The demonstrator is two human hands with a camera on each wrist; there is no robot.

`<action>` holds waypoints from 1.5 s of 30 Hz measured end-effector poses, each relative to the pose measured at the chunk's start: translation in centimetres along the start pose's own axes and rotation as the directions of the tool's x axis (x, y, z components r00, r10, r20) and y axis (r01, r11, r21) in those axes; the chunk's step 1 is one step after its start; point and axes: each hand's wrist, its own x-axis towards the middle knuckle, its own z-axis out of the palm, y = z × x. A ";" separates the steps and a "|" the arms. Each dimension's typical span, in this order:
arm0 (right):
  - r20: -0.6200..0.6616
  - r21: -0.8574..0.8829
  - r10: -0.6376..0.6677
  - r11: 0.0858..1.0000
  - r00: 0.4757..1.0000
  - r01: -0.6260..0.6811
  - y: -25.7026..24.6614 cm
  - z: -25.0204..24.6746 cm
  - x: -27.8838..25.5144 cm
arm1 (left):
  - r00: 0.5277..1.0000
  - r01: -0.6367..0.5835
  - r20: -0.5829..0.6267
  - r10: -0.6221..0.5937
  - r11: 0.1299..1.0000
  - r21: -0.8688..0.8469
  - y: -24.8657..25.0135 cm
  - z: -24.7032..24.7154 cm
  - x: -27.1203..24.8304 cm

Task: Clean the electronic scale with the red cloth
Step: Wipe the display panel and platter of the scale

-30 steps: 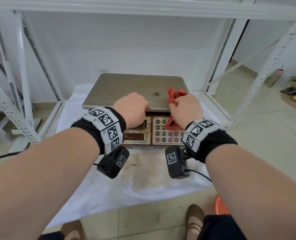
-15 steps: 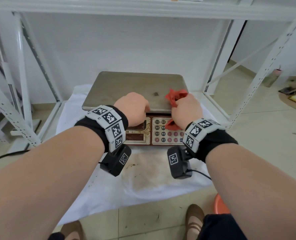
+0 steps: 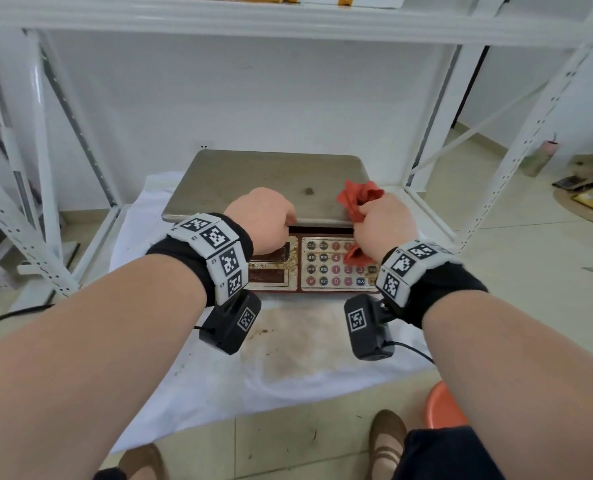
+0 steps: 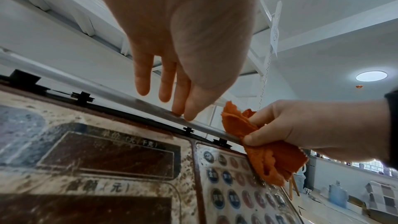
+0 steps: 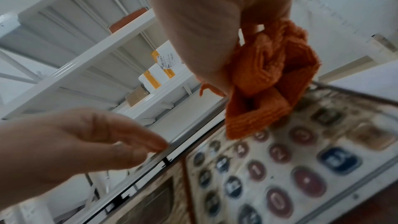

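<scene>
Being wiped along the front edge of the electronic scale (image 3: 274, 181), the red cloth (image 4: 264, 144) is being gripped, bunched, in the right hand (image 3: 383, 225). The edge is being touched by the left hand (image 3: 262, 218), fingers relaxed, probably steadying it. The grimy keypad (image 5: 280, 168) likely needs firm rubbing next.

Red cloth (image 3: 359, 199): orange-red, ribbed weave. Electronic scale (image 3: 270, 181): dull grey steel pan; cream panel with brown stains; dark red-brown display windows; keypad (image 3: 336, 266) of red and dark blue round keys. Sheet (image 3: 288, 368) under the scale: white, brown-stained.
</scene>
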 end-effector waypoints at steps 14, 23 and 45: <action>0.036 -0.031 0.005 1.000 0.999 -0.004 2.1 -2.8 -0.9 | 1.000 0.014 -0.001 -0.014 0.999 -0.030 -0.1 -0.2 -0.3; 0.132 -0.009 -0.149 0.988 0.980 0.151 -1.8 -1.4 -0.1 | 1.000 0.011 0.022 -0.011 1.000 -0.019 0.2 -0.8 -0.8; 0.173 -0.080 0.214 0.976 0.961 -0.203 -1.4 -0.6 6.6 | 0.967 -0.199 0.151 0.203 0.979 -0.045 -0.8 -3.2 4.2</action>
